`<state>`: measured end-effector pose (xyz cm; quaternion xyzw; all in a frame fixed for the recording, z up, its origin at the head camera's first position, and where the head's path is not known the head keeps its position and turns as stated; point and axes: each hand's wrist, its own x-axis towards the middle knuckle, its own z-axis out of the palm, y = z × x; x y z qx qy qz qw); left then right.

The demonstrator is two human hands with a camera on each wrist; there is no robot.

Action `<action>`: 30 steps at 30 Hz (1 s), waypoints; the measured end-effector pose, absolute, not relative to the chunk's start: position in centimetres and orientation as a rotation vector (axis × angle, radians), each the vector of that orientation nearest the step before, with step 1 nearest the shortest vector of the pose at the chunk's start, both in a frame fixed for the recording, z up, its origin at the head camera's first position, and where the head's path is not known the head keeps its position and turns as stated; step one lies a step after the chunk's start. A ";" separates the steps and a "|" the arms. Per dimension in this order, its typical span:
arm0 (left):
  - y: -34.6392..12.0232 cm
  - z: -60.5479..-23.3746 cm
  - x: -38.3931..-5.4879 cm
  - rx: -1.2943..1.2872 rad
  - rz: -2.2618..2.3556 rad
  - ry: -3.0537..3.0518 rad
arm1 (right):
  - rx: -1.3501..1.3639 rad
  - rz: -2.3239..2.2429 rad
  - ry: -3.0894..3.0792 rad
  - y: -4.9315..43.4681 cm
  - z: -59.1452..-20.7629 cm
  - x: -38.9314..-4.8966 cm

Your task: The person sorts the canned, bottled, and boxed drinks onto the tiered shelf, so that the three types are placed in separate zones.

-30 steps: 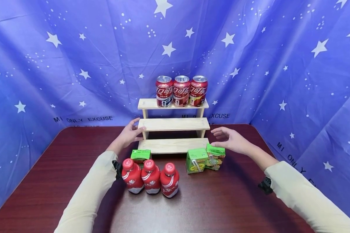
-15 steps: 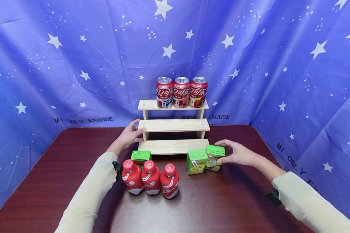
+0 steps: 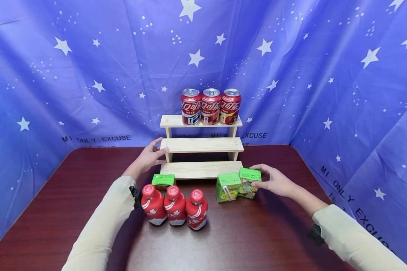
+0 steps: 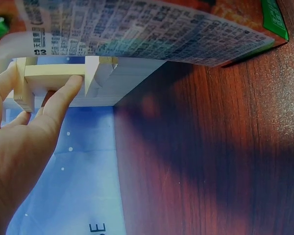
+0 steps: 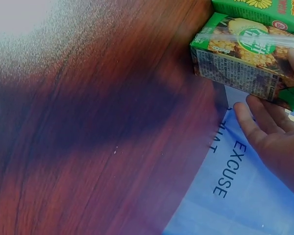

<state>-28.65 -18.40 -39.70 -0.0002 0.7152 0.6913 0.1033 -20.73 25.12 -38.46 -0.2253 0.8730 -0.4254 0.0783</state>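
Observation:
A three-tier wooden display stand [image 3: 203, 144] stands on the table. My left hand [image 3: 148, 157] grips its left end at the middle tier, thumb on the board and fingers around the side support [image 4: 22, 85]. With my right hand [image 3: 274, 181] I pinch the right one of two green juice boxes [image 3: 249, 182], thumb at its front and a finger at its back top edge. Pineapple pictures show on this box in the right wrist view, and several of my fingers extend loosely beside it. The other green juice box [image 3: 228, 187] stands right beside it on the left.
Three red cola cans [image 3: 210, 107] line the top tier. Three red bottles [image 3: 177, 206] stand at the front left, with another green juice box [image 3: 163, 180] partly hidden behind them. A blue star-patterned curtain [image 3: 122, 75] hangs behind the dark red table [image 3: 257, 233].
My right hand has come down from above the right juice box and taken hold of its right side. The left hand has stayed on the stand.

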 end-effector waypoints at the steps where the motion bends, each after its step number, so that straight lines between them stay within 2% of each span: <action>1: -18.4 -39.7 -28.7 0.006 2.038 2.110 | -0.668 -1.273 2.622 25.1 -38.4 -20.7; 18: -18.9 -39.7 -28.9 0.028 2.083 2.004 | -0.629 -1.319 2.658 25.0 -39.1 -20.5; 30: -19.7 -39.3 -29.2 0.119 1.786 2.346 | -0.607 -1.330 2.671 24.9 -39.3 -20.2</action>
